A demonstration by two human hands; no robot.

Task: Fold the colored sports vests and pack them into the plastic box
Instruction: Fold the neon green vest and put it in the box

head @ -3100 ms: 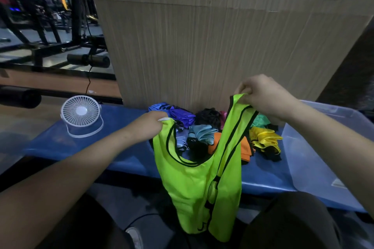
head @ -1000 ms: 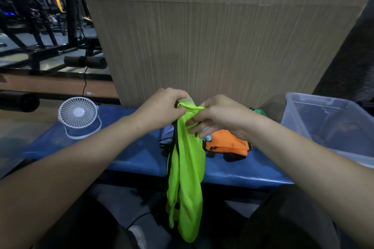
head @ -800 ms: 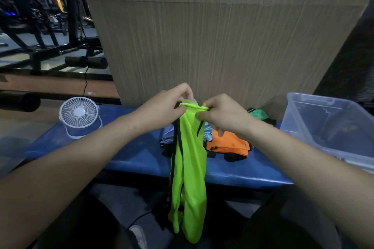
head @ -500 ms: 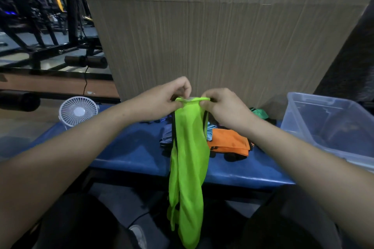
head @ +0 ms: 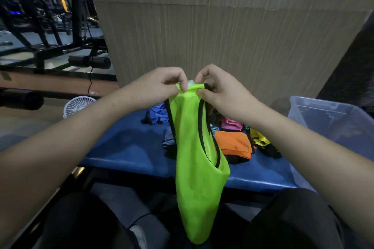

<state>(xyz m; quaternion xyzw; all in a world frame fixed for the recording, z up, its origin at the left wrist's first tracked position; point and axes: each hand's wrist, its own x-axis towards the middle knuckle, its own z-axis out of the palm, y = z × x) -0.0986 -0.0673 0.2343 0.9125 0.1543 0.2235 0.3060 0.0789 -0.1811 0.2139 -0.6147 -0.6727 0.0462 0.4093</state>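
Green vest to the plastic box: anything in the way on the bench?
Nothing visible blocks it. Both hands, left and right, pinch the green vest above the bench. The orange vest and yellow vest lie low between it and the open box; lifting should clear them.

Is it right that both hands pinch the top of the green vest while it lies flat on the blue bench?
Not quite. Both hands, left and right, do pinch the green vest at its top, but the head view shows it hanging down in front of the blue bench.
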